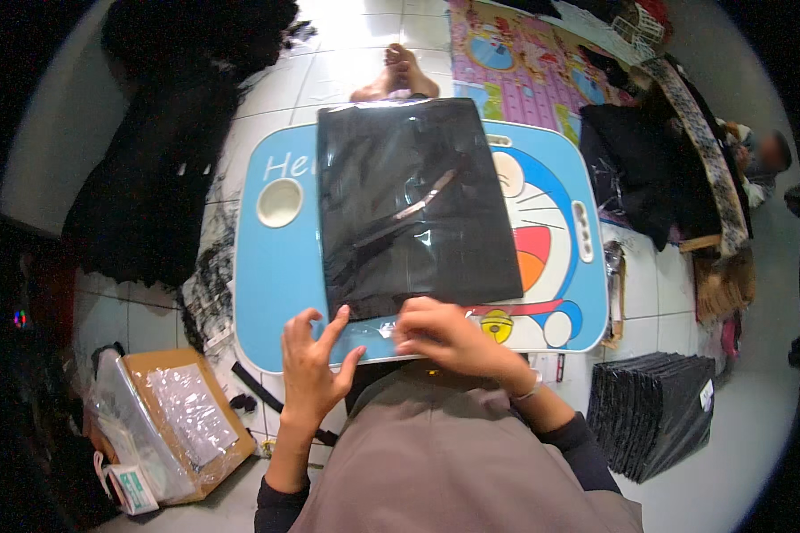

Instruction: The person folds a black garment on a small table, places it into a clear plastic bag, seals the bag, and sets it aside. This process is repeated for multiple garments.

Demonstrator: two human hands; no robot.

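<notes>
A flat black rectangular pack (418,204) in glossy clear plastic lies on a blue lap desk (276,266) across my legs. Light glints off the wrapping, and a narrow pale streak runs slantwise over its middle. My left hand (311,360) is open, its fingers spread and a fingertip at the pack's near left corner. Close to the near edge, my right hand (449,338) has its fingers curled together over a clear plastic flap (373,328). Slight blur hides what those fingertips pinch.
Black cloth (156,178) is heaped at left. A cardboard piece in clear plastic (182,417) lies at lower left. Several black packs (653,413) are stacked at lower right. Dark garments (640,169) lie beside a colourful mat (533,62) at right. Another person (764,155) is at far right.
</notes>
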